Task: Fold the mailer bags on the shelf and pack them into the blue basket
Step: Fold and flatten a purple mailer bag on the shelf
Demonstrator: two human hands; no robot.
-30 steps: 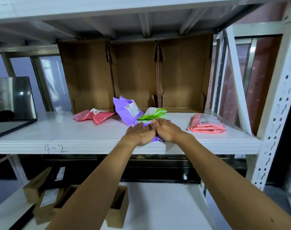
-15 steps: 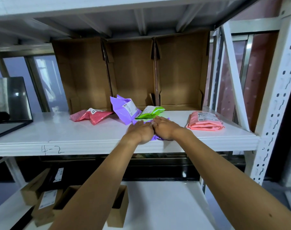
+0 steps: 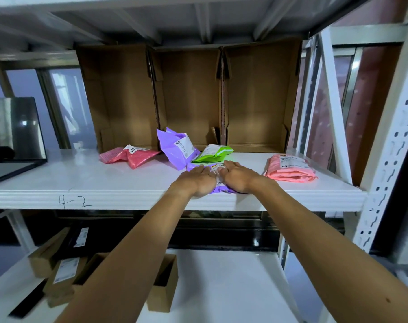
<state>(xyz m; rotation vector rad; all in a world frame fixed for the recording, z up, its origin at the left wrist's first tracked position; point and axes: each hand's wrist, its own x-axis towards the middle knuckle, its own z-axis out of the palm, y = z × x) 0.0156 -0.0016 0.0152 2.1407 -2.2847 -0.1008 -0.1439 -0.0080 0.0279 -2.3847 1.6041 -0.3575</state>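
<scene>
Both palms flat, fingers straight: left hand [image 3: 198, 181] and right hand [image 3: 236, 178] press the purple mailer bag [image 3: 221, 188]. Thin, slick, springy; likely best gripped at the edges.

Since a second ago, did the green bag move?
No. The green bag still lies just in front of where the middle cardboard box and the right cardboard box meet, as before.
</scene>
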